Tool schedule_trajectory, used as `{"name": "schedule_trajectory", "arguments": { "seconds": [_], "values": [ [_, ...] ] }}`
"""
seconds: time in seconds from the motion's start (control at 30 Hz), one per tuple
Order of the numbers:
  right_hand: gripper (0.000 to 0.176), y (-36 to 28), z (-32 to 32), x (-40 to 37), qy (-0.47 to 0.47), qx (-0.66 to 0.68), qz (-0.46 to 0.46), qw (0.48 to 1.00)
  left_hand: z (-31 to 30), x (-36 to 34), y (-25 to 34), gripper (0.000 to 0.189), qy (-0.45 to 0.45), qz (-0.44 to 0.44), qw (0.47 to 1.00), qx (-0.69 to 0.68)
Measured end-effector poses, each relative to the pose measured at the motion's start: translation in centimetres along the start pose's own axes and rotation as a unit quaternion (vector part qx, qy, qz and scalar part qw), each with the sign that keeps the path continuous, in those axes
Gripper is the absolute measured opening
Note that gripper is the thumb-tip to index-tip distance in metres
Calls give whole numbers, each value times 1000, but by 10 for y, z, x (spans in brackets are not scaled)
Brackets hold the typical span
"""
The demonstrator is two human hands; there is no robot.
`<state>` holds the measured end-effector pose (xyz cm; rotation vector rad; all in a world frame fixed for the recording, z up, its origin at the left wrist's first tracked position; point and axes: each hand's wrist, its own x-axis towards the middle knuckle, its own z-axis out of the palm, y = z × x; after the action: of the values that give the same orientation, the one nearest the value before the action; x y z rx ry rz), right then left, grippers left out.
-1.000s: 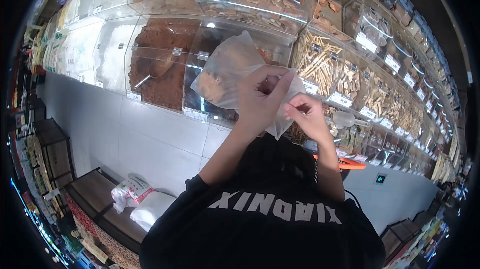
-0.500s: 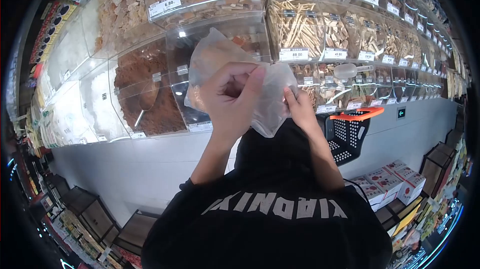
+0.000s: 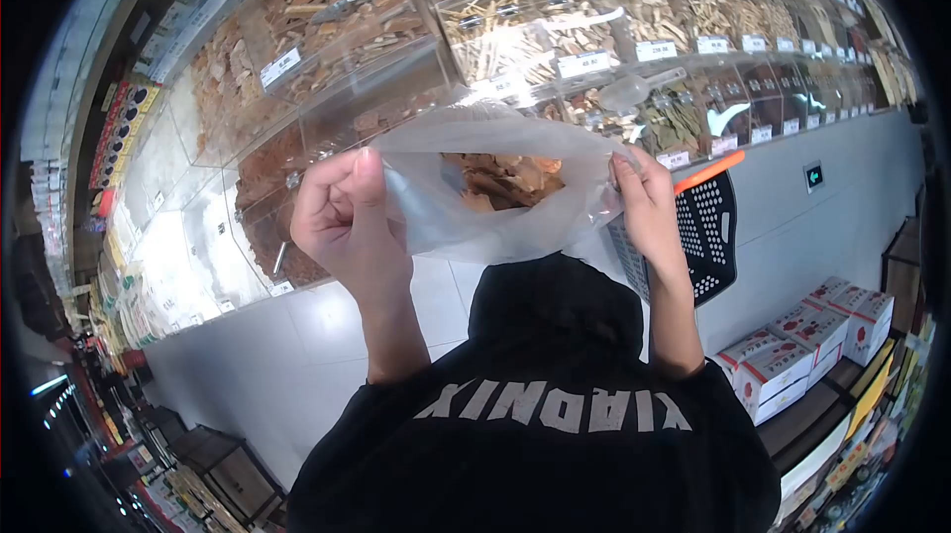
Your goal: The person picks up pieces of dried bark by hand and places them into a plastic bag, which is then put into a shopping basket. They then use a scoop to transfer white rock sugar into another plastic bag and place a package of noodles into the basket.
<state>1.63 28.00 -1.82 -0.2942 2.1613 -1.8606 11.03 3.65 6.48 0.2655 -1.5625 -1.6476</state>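
A translucent plastic bag (image 3: 426, 211) is stretched wide between my two hands, its mouth facing up toward me. Brown, bark-like dried pieces (image 3: 505, 179) lie inside it. My left hand (image 3: 347, 206) pinches the bag's left edge between thumb and fingers. On the other side, my right hand (image 3: 646, 198) grips the right edge of the mouth. Both hands are held in front of my chest, over the near edge of the display bins.
Clear bins with price labels (image 3: 584, 64) hold dried goods ahead. A scoop (image 3: 642, 87) rests on the right-hand bins, and reddish-brown powder (image 3: 267, 186) fills one at left. A black shopping basket (image 3: 708, 236) with an orange handle is at right, near stacked white boxes (image 3: 812, 335).
My hands have moved apart, my left hand going left and my right hand right. The bag's mouth has opened, showing the brown pieces inside. The view has shifted and turned slightly.
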Motion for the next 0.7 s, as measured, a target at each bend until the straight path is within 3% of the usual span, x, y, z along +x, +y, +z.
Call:
{"name": "schedule_trajectory", "arguments": {
  "seconds": [0.37, 0.53, 0.7],
  "values": [
    [19, 45, -153, -155, 166, 52, 31, 984, 139, -128, 0, 6, -185, -107, 977, -2],
    [30, 65, -184, -215, 274, 98, 62, 955, 191, -174, -22, 7, -286, -132, 949, 19],
    [29, 90, -206, -251, 361, 130, 70, 921, 229, -199, -54, 7, -373, -161, 913, 10]
  ]
}}
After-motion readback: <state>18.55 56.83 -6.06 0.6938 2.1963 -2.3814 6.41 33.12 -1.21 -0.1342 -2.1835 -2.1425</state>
